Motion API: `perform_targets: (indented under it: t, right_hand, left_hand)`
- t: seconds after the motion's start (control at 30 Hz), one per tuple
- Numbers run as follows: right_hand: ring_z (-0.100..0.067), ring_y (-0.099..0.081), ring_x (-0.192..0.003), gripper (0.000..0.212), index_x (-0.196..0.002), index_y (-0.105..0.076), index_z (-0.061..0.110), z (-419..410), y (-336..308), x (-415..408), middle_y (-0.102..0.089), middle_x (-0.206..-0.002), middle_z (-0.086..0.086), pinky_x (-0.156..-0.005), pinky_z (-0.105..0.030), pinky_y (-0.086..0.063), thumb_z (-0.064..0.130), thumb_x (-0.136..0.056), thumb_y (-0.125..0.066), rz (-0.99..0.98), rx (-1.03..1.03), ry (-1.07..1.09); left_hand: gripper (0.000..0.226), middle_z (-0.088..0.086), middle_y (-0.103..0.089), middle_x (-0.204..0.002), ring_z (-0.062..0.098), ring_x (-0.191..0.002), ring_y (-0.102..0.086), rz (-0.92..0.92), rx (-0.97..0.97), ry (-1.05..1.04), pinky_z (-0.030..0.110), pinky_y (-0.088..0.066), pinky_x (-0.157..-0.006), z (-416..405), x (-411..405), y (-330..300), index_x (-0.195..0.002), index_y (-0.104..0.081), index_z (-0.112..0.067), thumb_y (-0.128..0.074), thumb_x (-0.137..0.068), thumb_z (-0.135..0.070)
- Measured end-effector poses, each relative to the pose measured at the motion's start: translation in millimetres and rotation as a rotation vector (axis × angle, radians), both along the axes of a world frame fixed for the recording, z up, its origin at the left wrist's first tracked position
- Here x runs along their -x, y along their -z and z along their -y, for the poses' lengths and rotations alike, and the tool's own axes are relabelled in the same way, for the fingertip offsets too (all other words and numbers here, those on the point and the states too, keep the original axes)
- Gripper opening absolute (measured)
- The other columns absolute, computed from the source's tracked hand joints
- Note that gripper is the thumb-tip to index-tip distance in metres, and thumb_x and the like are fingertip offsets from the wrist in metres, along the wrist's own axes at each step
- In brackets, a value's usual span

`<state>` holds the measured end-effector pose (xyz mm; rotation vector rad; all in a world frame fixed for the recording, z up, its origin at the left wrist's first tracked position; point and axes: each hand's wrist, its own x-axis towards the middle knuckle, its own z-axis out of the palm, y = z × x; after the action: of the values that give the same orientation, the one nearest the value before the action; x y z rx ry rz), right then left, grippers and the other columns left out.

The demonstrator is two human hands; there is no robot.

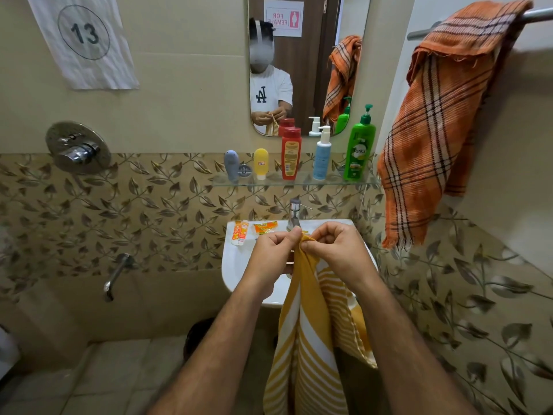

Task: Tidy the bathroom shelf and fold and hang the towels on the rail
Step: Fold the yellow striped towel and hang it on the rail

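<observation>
Both hands meet above the front of the basin, and each pinches the top edge of the yellow towel — the left hand with thumb and curled fingers on the left of the bunched edge, the right hand just beside it, fingers curled round the same edge. The towel, yellow with white stripes, hangs straight down from the grip in loose folds, in front of the basin and over the floor. On the rail at the upper right an orange towel with a dark check is draped unevenly, bunched at the top, its frayed lower corner hanging low against the wall. The glass shelf under the mirror carries five bottles upright in a row: from its left end a grey tube, a yellow tube, a red bottle, a blue pump bottle and, at the right end, a green pump bottle. At the back edge of the basin, left of the tap, lie a small orange-and-white tube and an orange sachet — close together, not touching. The mirror shows a person in a white shirt holding the towel with both hands. A paper sheet marked 13 hangs on the wall at the upper left.
</observation>
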<state>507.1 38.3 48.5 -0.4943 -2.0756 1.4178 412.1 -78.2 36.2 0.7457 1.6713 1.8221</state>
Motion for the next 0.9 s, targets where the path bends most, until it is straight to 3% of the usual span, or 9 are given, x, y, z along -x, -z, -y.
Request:
perform_targets:
  t: [0.23,0.37,0.47,0.63,0.77,0.9]
  right_hand:
    - [-0.018,-0.070,-0.068,0.018,-0.072,-0.066,0.015,1.6,1.8,0.9,-0.071,-0.070,-0.004,-0.067,-0.035,-0.060,0.013,-0.077,-0.083,-0.006,-0.074,0.064]
    - [-0.020,-0.069,-0.065,0.019,-0.074,-0.064,0.012,-1.1,0.1,-0.8,-0.069,-0.066,-0.003,-0.065,-0.038,-0.060,0.014,-0.079,-0.081,-0.046,-0.057,0.079]
    - [-0.016,-0.061,-0.060,0.022,-0.078,-0.059,0.016,-2.1,-1.8,-2.1,-0.064,-0.061,0.001,-0.059,-0.034,-0.053,0.015,-0.080,-0.081,-0.048,-0.039,0.043]
    - [-0.017,-0.061,-0.068,0.027,-0.092,-0.055,0.017,-5.1,3.4,-8.6,-0.062,-0.067,0.003,-0.069,-0.038,-0.054,0.003,-0.082,-0.076,-0.076,0.120,-0.154]
    - [-0.009,-0.052,-0.059,0.029,-0.093,-0.053,0.018,-2.2,21.8,-9.4,-0.055,-0.062,0.010,-0.060,-0.028,-0.046,-0.003,-0.081,-0.070,-0.001,0.099,-0.159]
    - [-0.015,-0.064,-0.071,0.026,-0.095,-0.054,0.017,-3.5,46.1,-16.6,-0.066,-0.073,0.002,-0.069,-0.033,-0.054,-0.001,-0.082,-0.069,0.156,0.131,-0.189]
  left_hand:
    - [0.034,0.026,-0.071,-0.093,0.041,-0.091,-0.070,-0.062,0.026,-0.008,0.057,-0.057,-0.084,-1.3,-0.3,-2.3,-0.093,-0.076,-0.008,-0.057,-0.098,-0.035]
    - [0.022,0.013,-0.075,-0.092,0.027,-0.087,-0.072,-0.101,0.016,0.069,0.048,-0.059,-0.083,1.1,0.6,-6.7,-0.095,-0.075,-0.011,-0.067,-0.090,-0.032]
    - [0.017,0.010,-0.074,-0.091,0.023,-0.086,-0.072,-0.127,0.006,0.099,0.040,-0.060,-0.081,1.8,4.2,-8.4,-0.100,-0.074,-0.009,-0.067,-0.093,-0.022]
    - [0.019,0.009,-0.071,-0.089,0.020,-0.083,-0.067,-0.149,0.014,0.063,0.041,-0.058,-0.081,0.3,7.9,-5.8,-0.096,-0.074,-0.012,-0.059,-0.098,-0.025]
    - [0.022,0.004,-0.063,-0.081,0.015,-0.076,-0.059,-0.191,0.015,0.009,0.030,-0.051,-0.072,-2.3,9.1,-5.1,-0.093,-0.068,-0.014,-0.053,-0.101,-0.029]
    - [0.026,0.009,-0.059,-0.083,0.019,-0.077,-0.057,-0.181,-0.056,-0.140,0.040,-0.052,-0.076,0.0,14.2,-11.6,-0.090,-0.062,-0.016,-0.047,-0.104,-0.031]
